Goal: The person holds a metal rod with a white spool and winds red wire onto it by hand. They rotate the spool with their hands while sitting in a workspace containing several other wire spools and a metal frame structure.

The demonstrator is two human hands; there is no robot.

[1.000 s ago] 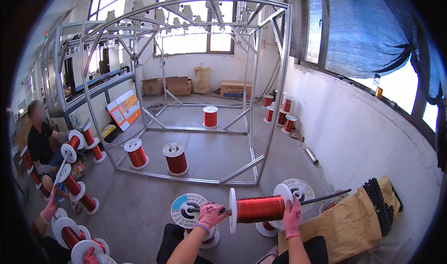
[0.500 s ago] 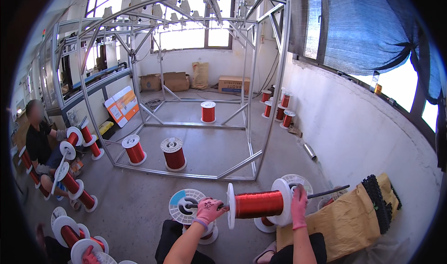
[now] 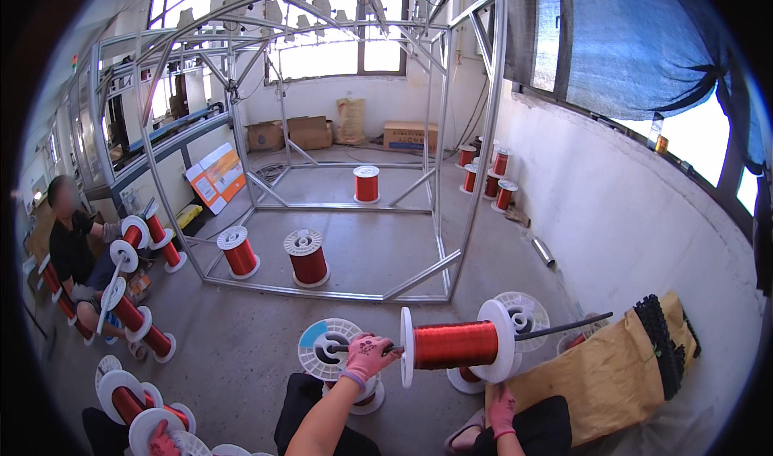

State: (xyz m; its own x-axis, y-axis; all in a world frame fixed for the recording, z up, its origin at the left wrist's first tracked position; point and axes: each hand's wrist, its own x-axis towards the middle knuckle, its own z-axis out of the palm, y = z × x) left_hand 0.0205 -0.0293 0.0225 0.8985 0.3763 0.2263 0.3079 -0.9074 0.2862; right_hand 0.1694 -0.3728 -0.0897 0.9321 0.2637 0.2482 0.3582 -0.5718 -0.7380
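Red and glossy, a wire-wound spool [image 3: 455, 345] lies on its side at lower centre, ahead of both hands, threaded on a dark rod [image 3: 564, 327]. Spool and rod share a long axis running left to right, rising slightly rightward. Pink-gloved, the left hand [image 3: 370, 355] is nearer, closed around the rod just beside the left flange [image 3: 407, 347]. The right hand [image 3: 501, 412], also gloved, is below the spool's right end, apart from it, near tan sacking [image 3: 580, 383]; its grip cannot be told.
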